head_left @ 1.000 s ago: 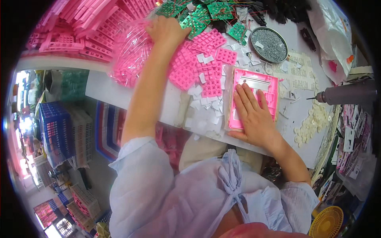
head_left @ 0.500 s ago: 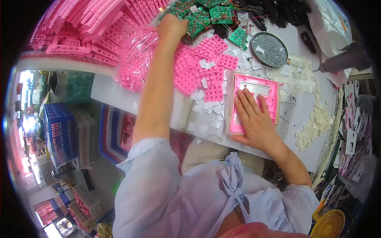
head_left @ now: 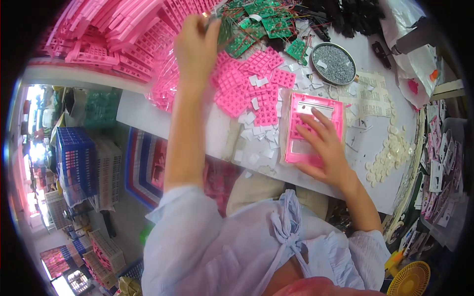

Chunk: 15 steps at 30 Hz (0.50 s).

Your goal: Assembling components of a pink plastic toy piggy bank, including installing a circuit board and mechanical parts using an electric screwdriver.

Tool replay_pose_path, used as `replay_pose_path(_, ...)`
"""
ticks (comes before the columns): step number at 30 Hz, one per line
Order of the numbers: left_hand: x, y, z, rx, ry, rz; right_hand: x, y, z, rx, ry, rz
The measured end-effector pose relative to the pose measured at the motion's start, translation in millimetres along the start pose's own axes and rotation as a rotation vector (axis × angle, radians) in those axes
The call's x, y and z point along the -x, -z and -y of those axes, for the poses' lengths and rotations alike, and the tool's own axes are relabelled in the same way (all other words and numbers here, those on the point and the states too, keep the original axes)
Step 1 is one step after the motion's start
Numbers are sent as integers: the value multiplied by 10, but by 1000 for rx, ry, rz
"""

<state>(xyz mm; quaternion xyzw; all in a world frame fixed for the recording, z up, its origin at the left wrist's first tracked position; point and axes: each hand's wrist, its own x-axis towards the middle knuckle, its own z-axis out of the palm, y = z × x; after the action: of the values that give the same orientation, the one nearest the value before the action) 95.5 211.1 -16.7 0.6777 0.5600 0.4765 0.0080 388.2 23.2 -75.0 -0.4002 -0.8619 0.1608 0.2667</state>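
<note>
Left hand (head_left: 196,45) pinches a green circuit board (head_left: 226,30); right hand (head_left: 323,148) rests flat, fingers spread, on the pink calculator shell (head_left: 316,109).

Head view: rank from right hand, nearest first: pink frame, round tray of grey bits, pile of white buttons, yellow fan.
1. pink frame: under the right hand, touching.
2. pile of white buttons: to its right.
3. round tray of grey bits: farther up the table.
4. yellow fan: lower right corner.
</note>
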Motion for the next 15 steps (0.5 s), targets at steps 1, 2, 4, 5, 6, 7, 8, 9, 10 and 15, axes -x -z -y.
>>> replay_pose_path(1, 224, 164, -155, 180, -93, -61, -15, 74, 3, -80, 23, -103)
replay_pose_path(2, 427, 286, -301, 133, -346, -65, -16, 78, 15, -365, -92, -140)
replay_pose_path(4, 710, 440, -447, 80, -640, -44, -19, 71, 60, -931, -334, -205)
replay_pose_path(5, 809, 451, -466, 80, -690, -22, -72, 57, 50, -1067, -400, -151)
replay_pose_path(6, 877, 451, -500, 81, -744, -7, -202, 35, -14, -1198, -460, -98)
replay_pose_path(7, 929, 495, -573, 78, -756, 27, -317, 13, -62, -1329, -519, -47)
replay_pose_path(8, 974, 576, -635, 75, -765, 60, -416, -25, -69, -1360, -531, -76)
replay_pose_path(9, 1000, 622, -673, 67, -776, 96, -503, -66, -64, -1395, -539, -106)
replay_pose_path(10, 1041, 610, -643, 92, -790, 114, -568, -103, -39, -1430, -547, -137)
replay_pose_path(15, 1233, 560, -619, 198, -806, 226, -816, -45, 124, -1364, -616, -33)
